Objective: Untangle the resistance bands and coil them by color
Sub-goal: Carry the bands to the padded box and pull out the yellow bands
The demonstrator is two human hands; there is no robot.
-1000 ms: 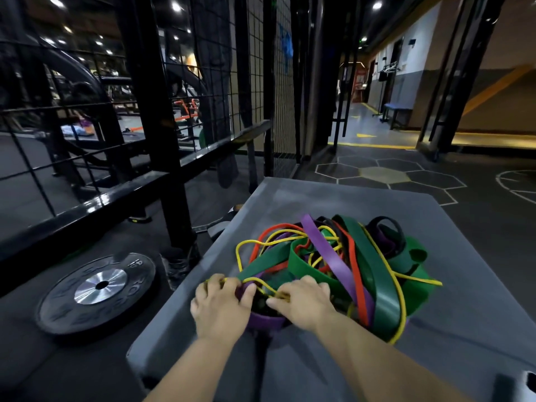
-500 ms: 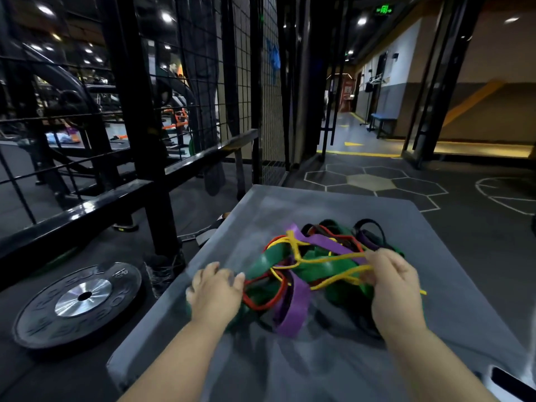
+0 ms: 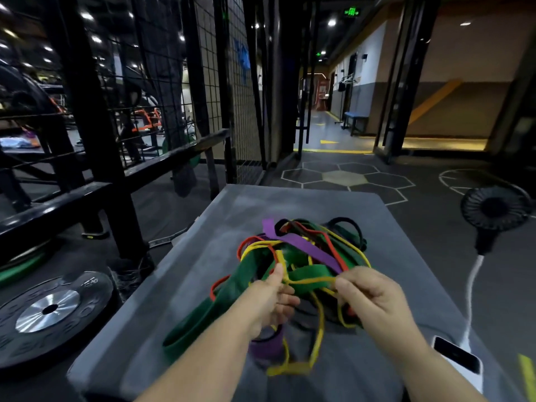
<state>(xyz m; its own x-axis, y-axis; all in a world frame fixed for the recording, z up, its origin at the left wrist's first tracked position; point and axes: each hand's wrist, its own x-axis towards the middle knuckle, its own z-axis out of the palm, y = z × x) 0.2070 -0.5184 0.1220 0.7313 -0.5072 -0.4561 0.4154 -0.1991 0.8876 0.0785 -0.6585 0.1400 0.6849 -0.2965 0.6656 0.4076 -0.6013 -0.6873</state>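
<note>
Tangle of resistance bands [image 3: 304, 248] lay mid-platform [image 3: 290, 204], with the far half open. Left hand [image 3: 269, 297] and right hand [image 3: 374, 300] each pinched the yellow band [image 3: 311, 281], taut between them. Left fingers were blurred, so the grip was probably thumb against forefinger. Hands hid the near strands. Green band [image 3: 185, 335] trailed toward the near-left edge. White device [image 3: 458, 356] sat at the near-right edge.

Left hand [image 3: 269, 297] and right hand [image 3: 374, 300] pinching yellow band [image 3: 311, 281], tangled bands [image 3: 304, 256] on grey platform [image 3: 203, 285]

Dim gym: black wire cage [image 3: 174, 82], hexagon-marked floor [image 3: 342, 178], ceiling spotlights [image 3: 331, 23].
</note>
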